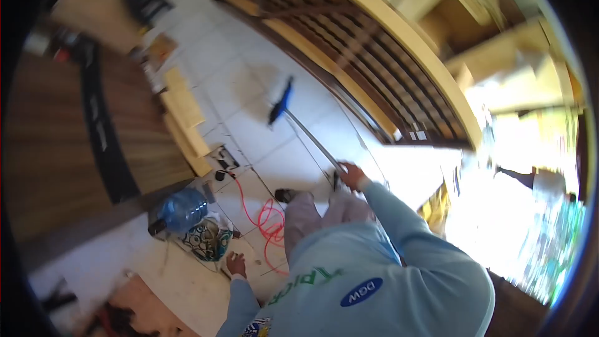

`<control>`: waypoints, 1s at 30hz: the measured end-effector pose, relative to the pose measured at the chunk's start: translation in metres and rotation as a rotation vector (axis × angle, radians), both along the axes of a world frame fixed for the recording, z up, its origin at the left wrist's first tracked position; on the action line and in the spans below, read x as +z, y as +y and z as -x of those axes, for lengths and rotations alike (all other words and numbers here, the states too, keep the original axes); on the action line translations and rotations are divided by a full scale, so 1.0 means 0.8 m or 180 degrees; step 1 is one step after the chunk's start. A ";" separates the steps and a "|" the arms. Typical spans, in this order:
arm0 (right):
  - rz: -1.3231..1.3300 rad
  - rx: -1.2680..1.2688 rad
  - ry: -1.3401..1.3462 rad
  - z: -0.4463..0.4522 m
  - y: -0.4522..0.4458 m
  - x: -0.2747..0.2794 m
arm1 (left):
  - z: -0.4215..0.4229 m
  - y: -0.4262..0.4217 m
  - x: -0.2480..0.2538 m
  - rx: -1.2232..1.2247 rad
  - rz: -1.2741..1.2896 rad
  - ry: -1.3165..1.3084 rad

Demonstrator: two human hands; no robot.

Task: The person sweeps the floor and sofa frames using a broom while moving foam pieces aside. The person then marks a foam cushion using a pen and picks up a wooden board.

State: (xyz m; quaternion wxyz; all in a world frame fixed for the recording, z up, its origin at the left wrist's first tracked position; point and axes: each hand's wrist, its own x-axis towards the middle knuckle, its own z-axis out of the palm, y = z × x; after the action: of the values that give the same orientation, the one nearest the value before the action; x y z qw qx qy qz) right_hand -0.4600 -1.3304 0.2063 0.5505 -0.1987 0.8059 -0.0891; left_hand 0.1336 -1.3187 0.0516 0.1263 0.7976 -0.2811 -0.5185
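My right hand (353, 176) is closed around the long thin handle of a broom (312, 140). The blue broom head (282, 103) reaches out ahead of me over the white tiled floor (234, 90). On the other side, my left hand (236, 264) hangs low with its fingers loosely bent and apart, and I see nothing held in it. Close to that hand are a patterned bag (209, 237) and a large blue water jug (184, 210). Motion blur softens much of the view.
A red hose or cord (269, 224) lies coiled beside my feet. Yellowish wood pieces (186, 118) line the edge of a brown wooden surface (47, 143) at left. A slatted wooden frame (349, 43) stands along the right. Cardboard (159, 306) lies at lower left.
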 end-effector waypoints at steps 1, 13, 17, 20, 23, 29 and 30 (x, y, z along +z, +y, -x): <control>0.0132 -0.0161 0.0085 0.020 0.027 -0.033 | 0.022 -0.031 0.019 -0.0229 -0.0093 0.0054; -0.0794 -0.0398 0.0751 0.193 0.624 -0.073 | 0.409 -0.103 0.072 -0.1805 0.0136 0.0586; -0.1830 -0.1460 0.1021 0.224 0.726 -0.061 | 0.544 -0.063 0.058 -0.3546 0.0324 0.0483; -0.1883 -0.1931 0.1232 0.207 0.742 -0.032 | 0.583 -0.030 0.088 -0.4505 0.0478 0.0227; -0.1404 -0.1722 0.1494 0.220 0.748 0.021 | 0.655 -0.035 0.069 -0.4810 0.0608 0.0240; -0.0244 -0.2930 0.0101 0.189 0.637 0.194 | 0.685 -0.100 0.030 -0.5141 0.0121 0.0008; -0.0113 -0.3167 -0.0203 0.177 0.622 0.205 | 0.680 -0.116 0.020 -0.5085 0.0015 -0.0027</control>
State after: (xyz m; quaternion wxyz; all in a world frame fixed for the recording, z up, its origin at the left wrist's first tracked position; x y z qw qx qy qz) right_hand -0.6017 -0.8330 0.3701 0.4689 0.2222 0.7872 -0.3332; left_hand -0.4102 -1.4116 0.0675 -0.2827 0.3567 -0.7692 -0.4486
